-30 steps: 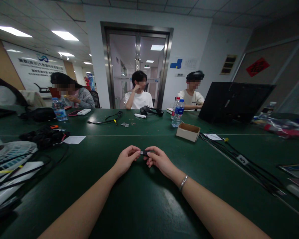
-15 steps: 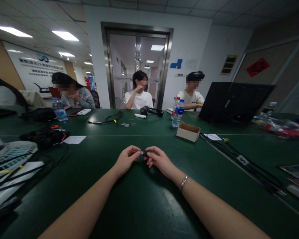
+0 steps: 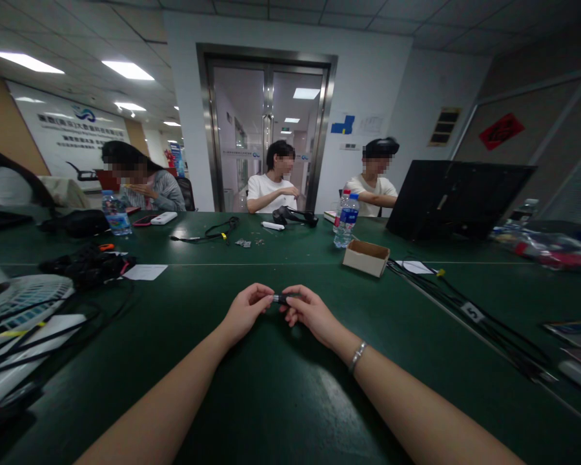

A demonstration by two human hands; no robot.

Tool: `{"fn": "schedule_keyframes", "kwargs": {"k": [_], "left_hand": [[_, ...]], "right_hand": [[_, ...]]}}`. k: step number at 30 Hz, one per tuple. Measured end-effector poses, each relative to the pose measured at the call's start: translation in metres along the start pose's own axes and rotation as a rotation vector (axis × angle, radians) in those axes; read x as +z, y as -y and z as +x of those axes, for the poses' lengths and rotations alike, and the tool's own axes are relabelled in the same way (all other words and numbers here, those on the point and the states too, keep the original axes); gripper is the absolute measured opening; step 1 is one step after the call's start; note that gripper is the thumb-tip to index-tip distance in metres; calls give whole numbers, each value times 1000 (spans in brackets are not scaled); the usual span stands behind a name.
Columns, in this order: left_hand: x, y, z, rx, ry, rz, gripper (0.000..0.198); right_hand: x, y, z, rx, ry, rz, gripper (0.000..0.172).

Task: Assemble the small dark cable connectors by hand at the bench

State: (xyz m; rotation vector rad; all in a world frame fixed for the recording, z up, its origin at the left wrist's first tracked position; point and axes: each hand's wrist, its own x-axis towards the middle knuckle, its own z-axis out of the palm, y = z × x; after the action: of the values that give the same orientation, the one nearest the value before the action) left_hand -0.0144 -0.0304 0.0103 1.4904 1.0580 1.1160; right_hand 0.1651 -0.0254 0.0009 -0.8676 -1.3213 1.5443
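Between my two hands, over the green table (image 3: 281,387), is a small dark cylinder with a silver end (image 3: 281,299); its exact kind is too small to make out. My left hand (image 3: 250,309) pinches the silver end between thumb and fingertips. From the other side, my right hand (image 3: 310,311) grips the black part with thumb and forefinger, its other fingers curled below. The fingers cover parts of the cylinder. On my right wrist is a silver bracelet (image 3: 357,356).
An open cardboard box (image 3: 366,258) sits beyond my right hand, with bottles (image 3: 347,219) behind it. Black cables (image 3: 469,313) run along the right. At left are a white fan (image 3: 24,303) and a paper sheet (image 3: 146,272). Several people sit across the table, near a monitor (image 3: 458,199).
Both my hands and the cylinder stay in place. Across the table, the middle person has lowered a hand from the face and leaned to the right.
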Motion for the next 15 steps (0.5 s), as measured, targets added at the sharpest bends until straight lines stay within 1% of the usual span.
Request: {"fn": "schedule_keyframes", "kwargs": {"k": [7,13,15], "left_hand": [[0,5,2,12,14,-28,23],[-1,6,2,17,28,-29,22],[-1,4,1,16,43,-27,22]], "right_hand": [[2,1,-2,-23,4,-94,34],[5,2,-4,-45,20,-263,33],[6,4,-5,-88,18,-385,32]]}}
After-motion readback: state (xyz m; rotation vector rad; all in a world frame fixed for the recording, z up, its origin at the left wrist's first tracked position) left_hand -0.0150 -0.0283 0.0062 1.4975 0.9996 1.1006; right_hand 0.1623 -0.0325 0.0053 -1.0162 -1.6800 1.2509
